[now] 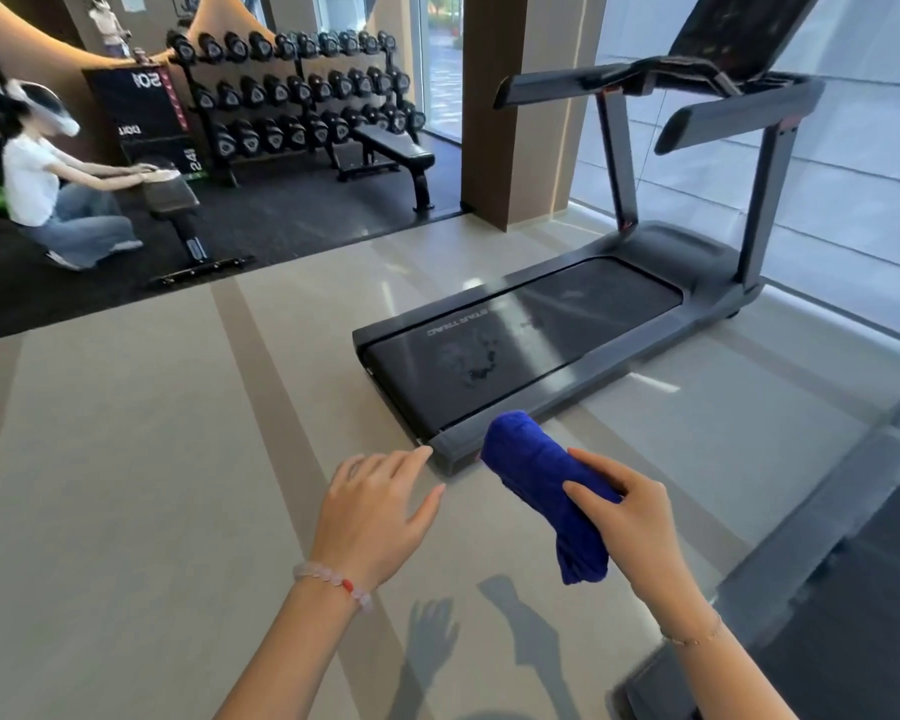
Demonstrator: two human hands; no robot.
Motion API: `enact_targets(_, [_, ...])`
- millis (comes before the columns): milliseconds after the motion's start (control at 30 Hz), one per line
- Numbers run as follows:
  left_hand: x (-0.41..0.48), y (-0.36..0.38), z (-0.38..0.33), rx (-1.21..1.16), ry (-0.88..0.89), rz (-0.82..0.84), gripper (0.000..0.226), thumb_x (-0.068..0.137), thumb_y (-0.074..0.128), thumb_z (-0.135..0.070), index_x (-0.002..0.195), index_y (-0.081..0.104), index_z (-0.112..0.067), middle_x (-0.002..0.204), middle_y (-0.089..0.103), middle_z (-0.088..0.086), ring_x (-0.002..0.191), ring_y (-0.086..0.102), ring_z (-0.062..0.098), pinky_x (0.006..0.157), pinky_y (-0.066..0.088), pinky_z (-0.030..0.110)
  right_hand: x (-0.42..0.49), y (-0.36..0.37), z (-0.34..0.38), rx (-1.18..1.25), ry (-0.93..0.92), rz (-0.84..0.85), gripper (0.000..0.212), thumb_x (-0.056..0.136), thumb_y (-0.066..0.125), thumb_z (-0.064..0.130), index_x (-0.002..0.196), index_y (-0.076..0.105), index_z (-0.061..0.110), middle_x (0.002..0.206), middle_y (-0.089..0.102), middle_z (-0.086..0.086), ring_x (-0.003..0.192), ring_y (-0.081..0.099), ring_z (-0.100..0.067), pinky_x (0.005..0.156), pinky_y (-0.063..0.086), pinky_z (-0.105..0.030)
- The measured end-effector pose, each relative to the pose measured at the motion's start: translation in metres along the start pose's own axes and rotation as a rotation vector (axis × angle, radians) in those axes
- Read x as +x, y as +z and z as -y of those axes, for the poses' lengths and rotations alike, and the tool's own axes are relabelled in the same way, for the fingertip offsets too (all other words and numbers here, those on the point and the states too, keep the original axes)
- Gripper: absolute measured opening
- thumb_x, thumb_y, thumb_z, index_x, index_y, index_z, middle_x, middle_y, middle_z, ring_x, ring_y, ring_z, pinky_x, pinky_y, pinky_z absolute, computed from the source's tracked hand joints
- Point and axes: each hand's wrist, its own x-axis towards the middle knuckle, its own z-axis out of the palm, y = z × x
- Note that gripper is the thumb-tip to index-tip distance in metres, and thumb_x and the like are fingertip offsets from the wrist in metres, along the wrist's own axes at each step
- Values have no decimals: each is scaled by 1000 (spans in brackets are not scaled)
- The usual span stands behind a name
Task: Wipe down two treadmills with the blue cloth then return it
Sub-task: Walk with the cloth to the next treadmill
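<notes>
My right hand (630, 517) grips a rolled blue cloth (536, 475), which hangs in the air above the floor near the rear corner of a dark treadmill (583, 366). That treadmill stretches away toward the windows, its belt bare and its console raised at the upper right. My left hand (375, 511) hovers beside the cloth with fingers spread and relaxed, holding nothing. A second treadmill (853, 537) shows partly at the right edge, close to my right arm.
A person in a white shirt crouches by a black bench (178, 205) at the left. Behind stands a dumbbell rack (292, 90) and another flat bench (396, 153). A brown pillar (500, 106) rises beside the first treadmill. Beige floor lies in front of me.
</notes>
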Motion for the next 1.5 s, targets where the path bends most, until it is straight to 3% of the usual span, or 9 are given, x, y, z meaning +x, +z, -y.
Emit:
enact_targets(133, [44,22,18,-8,-14,5,46,85,39,-48,106,68,-20,92,70,-9,80,67,13,78,52,32,52,2,-1,-16,8,-12,43,81,62,3,87,65,46,85,69,23,84,64,-1,74,53,-27])
enact_targets(300, [107,59,36,-22,20,26,45,84,40,-47,105,68,-19,92,70,-8,82,67,13,76,52,33,120,11,-10,-12,42,-40,42,80,62,3,88,67,44,85,69,23,83,64,1,74,52,-26])
enact_targets(600, [259,149,74,-61,79,21,45,84,39,-48,101,71,-20,91,70,-10,82,67,10,75,52,30,284,36,-25,-8,92,-74,36,80,63,5,105,69,30,95,71,11,91,65,-10,77,54,-30])
enact_targets(967, [423,232,96,-119,94,57,45,84,40,-47,101,71,-18,89,71,-8,79,67,13,71,54,32,455,38,-20,-58,167,-97,38,79,61,5,101,70,35,95,71,15,94,65,-9,86,54,-38])
enact_targets(1067, [452,247,95,-106,89,75,46,84,39,-47,102,70,-19,89,71,-8,79,67,12,73,54,31,490,33,-21,-52,160,-88,45,79,61,4,91,68,47,91,71,17,91,65,-8,84,54,-36])
enact_targets(1133, [469,257,93,-92,76,81,46,84,39,-47,102,70,-19,90,70,-9,80,67,11,73,53,31,515,29,-23,-54,141,-78,49,79,61,3,82,66,52,86,71,21,89,65,-5,80,53,-31])
enact_targets(1333, [523,287,73,-10,-30,71,46,84,39,-48,101,71,-21,90,71,-10,80,67,10,71,54,32,605,9,-40,-62,100,28,49,79,62,3,86,63,52,86,67,30,86,62,7,78,51,-24])
enact_targets(1500, [568,316,36,40,-157,65,42,84,43,-48,101,71,-20,90,71,-9,79,68,11,72,54,31,687,-18,-58,-70,87,202,40,79,62,5,106,67,34,101,68,21,95,61,3,82,49,-20])
